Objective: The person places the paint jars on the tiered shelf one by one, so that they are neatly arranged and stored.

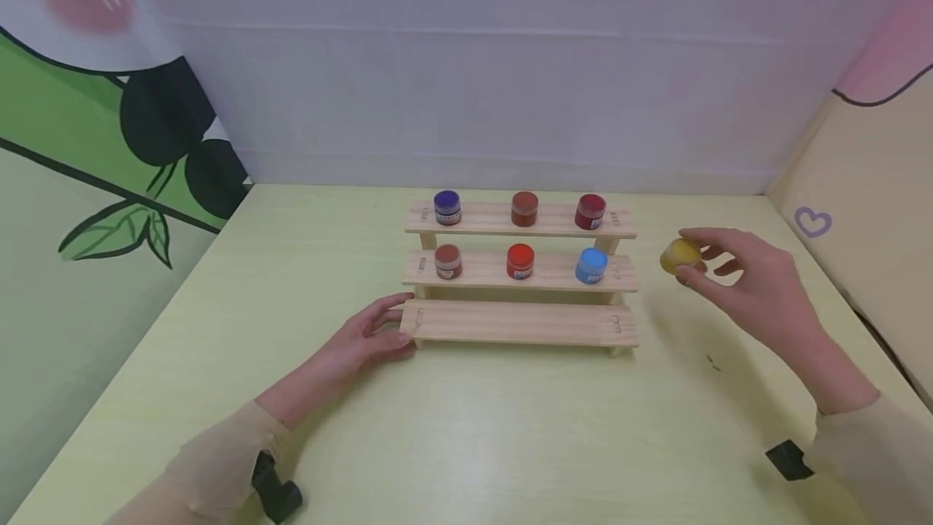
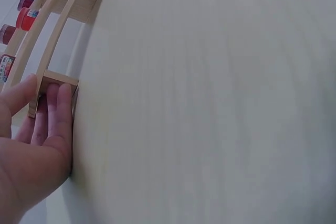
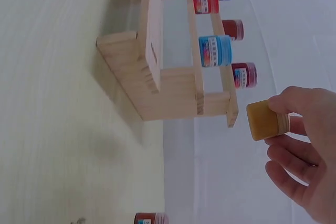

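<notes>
A three-step wooden rack (image 1: 519, 322) stands on the table. My left hand (image 1: 372, 335) grips the left end of its lowest step; in the left wrist view the thumb lies against the board, with fingers beneath it. To the right of the rack, my right hand (image 1: 761, 282) pinches a small yellow paint jar (image 1: 679, 256) between thumb and finger, held above the table. The top step carries a dark blue jar (image 1: 447, 207), a brown jar (image 1: 524, 209) and a dark red jar (image 1: 590, 211). On the middle step sit a reddish-brown jar (image 1: 448, 262), a red jar (image 1: 521, 262) and a light blue jar (image 1: 591, 266).
Another reddish-brown jar (image 3: 151, 219) shows at the bottom edge of the right wrist view. A pale cloth wall (image 1: 510, 104) rises behind the table (image 1: 466, 436). Printed panels flank both sides, and a small green scrap (image 1: 713, 363) lies on the right.
</notes>
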`<control>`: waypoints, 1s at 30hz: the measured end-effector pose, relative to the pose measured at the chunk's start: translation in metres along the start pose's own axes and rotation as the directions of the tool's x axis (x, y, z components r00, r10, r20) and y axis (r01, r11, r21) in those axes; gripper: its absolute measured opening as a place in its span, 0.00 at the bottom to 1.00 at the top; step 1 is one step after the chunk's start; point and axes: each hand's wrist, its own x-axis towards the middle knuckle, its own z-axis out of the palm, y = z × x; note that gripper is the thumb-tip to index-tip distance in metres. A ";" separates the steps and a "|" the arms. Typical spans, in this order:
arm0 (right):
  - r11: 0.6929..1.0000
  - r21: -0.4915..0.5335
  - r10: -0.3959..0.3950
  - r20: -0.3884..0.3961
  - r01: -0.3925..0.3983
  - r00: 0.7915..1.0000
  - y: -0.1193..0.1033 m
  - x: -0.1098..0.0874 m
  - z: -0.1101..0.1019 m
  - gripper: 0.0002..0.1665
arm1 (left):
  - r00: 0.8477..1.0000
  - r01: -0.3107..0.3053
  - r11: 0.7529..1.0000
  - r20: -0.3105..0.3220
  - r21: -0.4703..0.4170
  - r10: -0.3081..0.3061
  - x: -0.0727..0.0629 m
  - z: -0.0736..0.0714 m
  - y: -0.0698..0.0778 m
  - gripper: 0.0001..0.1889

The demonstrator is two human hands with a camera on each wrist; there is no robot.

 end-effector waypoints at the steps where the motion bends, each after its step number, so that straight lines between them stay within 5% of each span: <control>1: 1.000 0.017 -0.013 -0.008 0.013 1.000 -0.005 0.001 0.002 0.29 | 1.000 0.002 1.000 0.008 -0.001 -0.002 0.000 -0.001 0.000 0.38; 12: 0.973 0.153 -0.182 0.040 0.174 0.983 -0.056 0.010 0.032 0.28 | 0.998 -0.059 0.993 0.015 0.098 0.058 0.001 -0.005 0.000 0.36; 21: 0.912 0.400 -0.204 0.251 0.091 0.946 -0.092 0.017 0.070 0.26 | 0.996 -0.080 0.995 0.028 0.057 0.079 0.005 -0.007 -0.009 0.35; 30: 0.860 0.499 -0.302 0.318 0.112 0.899 -0.111 0.019 0.111 0.24 | 0.996 -0.086 0.996 0.028 0.032 0.085 0.006 -0.008 -0.013 0.35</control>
